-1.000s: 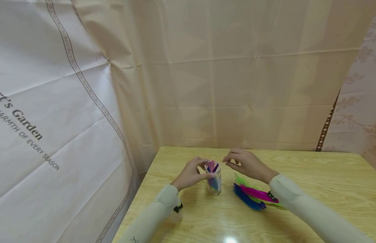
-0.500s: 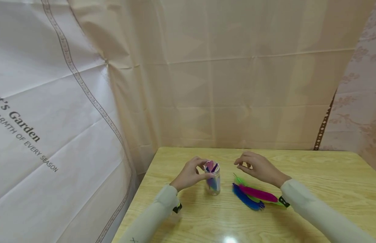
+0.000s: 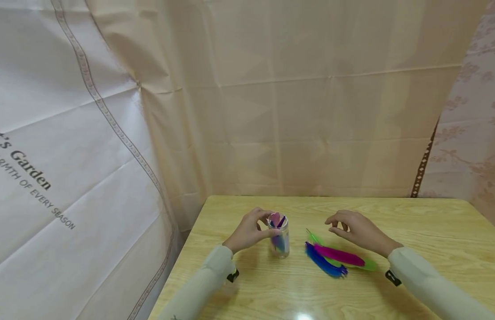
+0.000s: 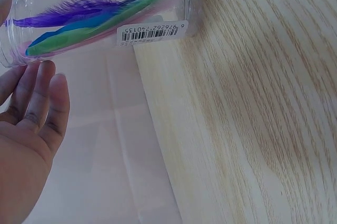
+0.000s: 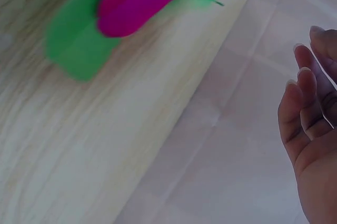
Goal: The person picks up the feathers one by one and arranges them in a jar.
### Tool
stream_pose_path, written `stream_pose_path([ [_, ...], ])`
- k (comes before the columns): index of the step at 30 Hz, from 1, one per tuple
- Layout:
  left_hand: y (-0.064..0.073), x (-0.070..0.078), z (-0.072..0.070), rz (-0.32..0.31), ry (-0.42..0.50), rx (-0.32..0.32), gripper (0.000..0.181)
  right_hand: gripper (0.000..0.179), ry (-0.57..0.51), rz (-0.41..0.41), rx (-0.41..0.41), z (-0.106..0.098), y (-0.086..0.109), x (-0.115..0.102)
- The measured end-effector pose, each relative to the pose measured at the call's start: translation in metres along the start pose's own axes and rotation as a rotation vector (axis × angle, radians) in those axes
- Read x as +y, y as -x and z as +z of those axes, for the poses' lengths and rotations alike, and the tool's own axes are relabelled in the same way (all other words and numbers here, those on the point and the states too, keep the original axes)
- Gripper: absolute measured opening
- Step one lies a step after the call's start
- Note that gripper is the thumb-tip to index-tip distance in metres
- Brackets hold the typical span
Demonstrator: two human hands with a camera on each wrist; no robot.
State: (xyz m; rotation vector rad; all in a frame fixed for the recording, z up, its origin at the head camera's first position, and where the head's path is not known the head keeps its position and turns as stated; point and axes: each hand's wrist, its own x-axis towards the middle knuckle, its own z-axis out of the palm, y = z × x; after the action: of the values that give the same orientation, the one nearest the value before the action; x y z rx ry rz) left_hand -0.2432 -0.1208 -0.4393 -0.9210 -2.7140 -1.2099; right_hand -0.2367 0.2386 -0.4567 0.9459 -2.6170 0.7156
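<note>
A clear plastic jar [image 3: 286, 244] stands upright on the table, and my left hand [image 3: 246, 232] grips it near the rim between thumb and fingers. Inside, the left wrist view shows a purple feather [image 4: 63, 17], a green feather [image 4: 100, 33] with blue along it, and some pink; a barcode label [image 4: 152, 32] is stuck to the wall. My right hand [image 3: 363, 232] hovers to the right with loosely curled fingers, holding nothing. Below and left of it lie a blue feather [image 3: 323, 261], a magenta feather [image 3: 339, 255] and a green feather [image 3: 369, 266], partly overlapping.
The light wooden table [image 3: 431, 240] runs back to a beige hanging cloth [image 3: 311, 133]. A white printed cloth [image 3: 71, 178] hangs along the left side, and a floral one [image 3: 467, 146] at the right.
My right hand has drawn back from beside the jar's mouth to the right, past the feathers, and uncovered the green feather's end. The left hand stays on the jar.
</note>
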Motion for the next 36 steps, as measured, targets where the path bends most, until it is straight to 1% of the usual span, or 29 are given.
stream_pose_path([
  [3, -0.001, -0.001, 0.000, 0.005, -0.008, 0.007, 0.056, 0.018, 0.003, -0.004, 0.006, 0.001, 0.006, 0.004],
  [7, -0.001, -0.003, 0.000, 0.012, -0.003, 0.011, 0.056, 0.017, -0.005, 0.007, -0.022, 0.001, 0.014, 0.006],
  [12, 0.000, -0.004, 0.000, 0.011, 0.007, 0.009, 0.058, 0.018, -0.028, 0.054, -0.085, 0.001, 0.024, 0.007],
  [17, 0.000, -0.005, 0.001, 0.008, 0.004, 0.008, 0.058, 0.019, -0.034, 0.078, -0.104, 0.003, 0.034, 0.008],
  [20, -0.001, -0.006, 0.001, 0.012, 0.001, 0.010, 0.058, 0.021, -0.040, 0.113, -0.126, 0.004, 0.040, 0.011],
  [25, -0.001, -0.006, 0.001, 0.022, 0.003, 0.017, 0.057, 0.025, -0.092, 0.166, -0.186, 0.004, 0.047, 0.014],
  [30, -0.001, -0.006, 0.001, 0.029, 0.007, 0.013, 0.056, 0.029, -0.134, 0.179, -0.205, 0.007, 0.051, 0.018],
  [32, -0.001, -0.006, 0.001, 0.032, 0.005, 0.010, 0.056, 0.031, -0.147, 0.199, -0.210, 0.009, 0.053, 0.019],
  [36, -0.001, -0.005, 0.001, 0.035, -0.004, 0.009, 0.057, 0.036, -0.133, 0.239, -0.236, 0.012, 0.056, 0.021],
])
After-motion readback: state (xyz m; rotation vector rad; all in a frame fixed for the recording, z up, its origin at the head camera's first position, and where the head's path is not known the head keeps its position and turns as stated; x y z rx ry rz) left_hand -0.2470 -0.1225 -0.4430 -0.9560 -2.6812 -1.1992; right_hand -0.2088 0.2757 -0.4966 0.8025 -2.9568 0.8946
